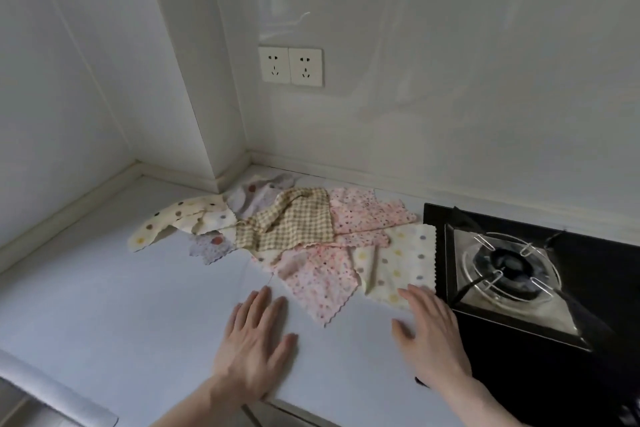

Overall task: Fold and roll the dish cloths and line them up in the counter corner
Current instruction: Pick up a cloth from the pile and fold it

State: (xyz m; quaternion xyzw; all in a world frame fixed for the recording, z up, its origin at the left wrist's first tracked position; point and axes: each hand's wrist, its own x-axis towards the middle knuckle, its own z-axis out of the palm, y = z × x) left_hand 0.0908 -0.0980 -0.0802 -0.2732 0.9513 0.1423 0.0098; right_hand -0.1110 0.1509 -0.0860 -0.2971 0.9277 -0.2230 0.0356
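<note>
At the bottom centre of the frame the left hand [254,340] lies flat on the white table [121,305], fingers straight and spread, holding nothing. To its right the right hand [431,333] is also flat and open, its fingertips resting on the near edge of a cream dotted cloth [398,263] just beside the black gas stove [526,274], which fills the lower right. The table's near edge runs along the bottom left, and a wide bare stretch of surface lies left of the hands. Beyond the hands the dish cloths [294,236] lie unfolded in an overlapping heap across the middle of the frame: a pink flowered cloth [318,281] nearest, a tan checked cloth [291,225] on top in the centre, another pink flowered cloth [367,215] behind it, and a cream cloth with coloured dots [176,222] trailing toward the left. The far end of the heap reaches into the corner where the table meets a jutting wall column [194,80]. Above, on the back wall in the upper centre, sits a double socket [291,66]; no writing can be read on it.
</note>
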